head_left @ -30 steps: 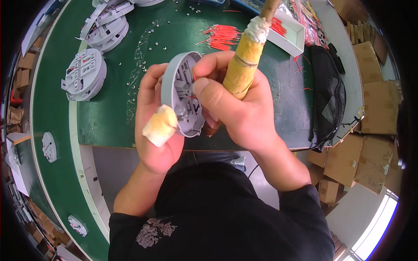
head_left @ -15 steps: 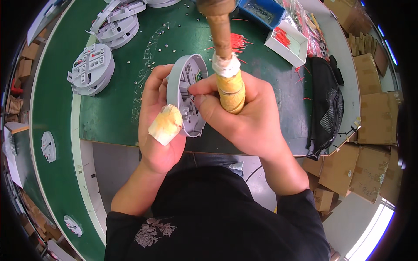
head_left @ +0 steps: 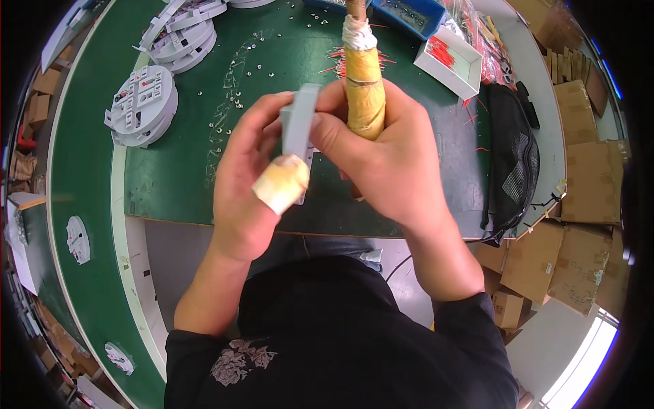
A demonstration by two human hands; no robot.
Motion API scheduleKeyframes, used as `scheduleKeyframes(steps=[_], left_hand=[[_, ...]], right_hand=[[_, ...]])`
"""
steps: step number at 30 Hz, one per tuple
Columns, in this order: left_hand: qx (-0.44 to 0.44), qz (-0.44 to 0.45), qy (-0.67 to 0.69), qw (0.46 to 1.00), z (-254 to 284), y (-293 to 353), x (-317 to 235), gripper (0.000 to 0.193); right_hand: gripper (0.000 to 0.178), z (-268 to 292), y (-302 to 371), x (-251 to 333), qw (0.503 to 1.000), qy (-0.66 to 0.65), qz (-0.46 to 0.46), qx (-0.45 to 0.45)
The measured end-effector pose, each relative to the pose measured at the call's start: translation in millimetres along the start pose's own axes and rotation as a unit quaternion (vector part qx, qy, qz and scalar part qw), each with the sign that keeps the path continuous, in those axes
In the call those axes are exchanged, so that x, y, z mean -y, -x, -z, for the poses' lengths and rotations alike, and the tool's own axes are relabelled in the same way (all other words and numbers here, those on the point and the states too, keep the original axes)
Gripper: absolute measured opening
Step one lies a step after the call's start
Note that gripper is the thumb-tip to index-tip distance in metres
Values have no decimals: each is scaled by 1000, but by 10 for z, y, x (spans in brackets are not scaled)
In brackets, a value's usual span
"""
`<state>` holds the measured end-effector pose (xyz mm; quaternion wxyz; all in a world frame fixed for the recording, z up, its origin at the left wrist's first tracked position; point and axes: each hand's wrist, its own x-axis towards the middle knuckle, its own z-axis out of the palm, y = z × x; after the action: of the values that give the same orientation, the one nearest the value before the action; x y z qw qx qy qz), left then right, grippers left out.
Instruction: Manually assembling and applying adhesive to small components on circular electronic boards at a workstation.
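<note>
My left hand [head_left: 240, 177] grips a round grey plastic housing [head_left: 300, 123], now seen almost edge-on and blurred; its inside with the fittings is hidden. Yellowish tape [head_left: 283, 178] wraps the thumb of that hand. In my right hand [head_left: 392, 146] is a long brown tool [head_left: 365, 88] whose grip is bound with yellow tape and a white band. Its kind I cannot make out. It stands up between thumb and forefinger, with a brown end showing below the hand. The right thumb and fingertips are at the housing's right edge.
Stacked grey housings [head_left: 142, 105] lie at the left. Small metal nuts [head_left: 235, 102] are scattered on the green table [head_left: 184, 184]. Red wires [head_left: 335, 65], a blue bin [head_left: 409, 17], a white box [head_left: 449, 65] and a black bag [head_left: 511, 157] lie beyond and right.
The housing has turned from showing its open inside to nearly edge-on. The brown tool's upper part has tilted away and its lower end now shows beneath my right hand.
</note>
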<state>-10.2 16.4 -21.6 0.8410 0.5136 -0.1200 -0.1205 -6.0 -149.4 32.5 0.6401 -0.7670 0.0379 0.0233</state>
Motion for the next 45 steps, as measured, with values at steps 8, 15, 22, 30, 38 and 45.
scheduleKeyframes(steps=[8,15,22,30,38,45], left_hand=[[-56,-21,199,978,-108,-28,29,72],[-61,4,122,991,-72,22,20,75],[-32,3,135,990,70,30,107,72],[0,69,179,981,139,146,38,59],[-143,-148,-174,963,681,695,-174,37],[-355,-102,-783,500,2696,747,-1162,35]], right_hand=[[20,-122,97,-235,949,164,254,-86],[32,-230,112,-272,914,205,331,-113],[27,-66,49,-236,923,217,317,-18],[22,63,54,-37,996,56,7,66],[26,107,108,-7,970,206,73,107],[29,498,-683,-425,883,461,85,6]])
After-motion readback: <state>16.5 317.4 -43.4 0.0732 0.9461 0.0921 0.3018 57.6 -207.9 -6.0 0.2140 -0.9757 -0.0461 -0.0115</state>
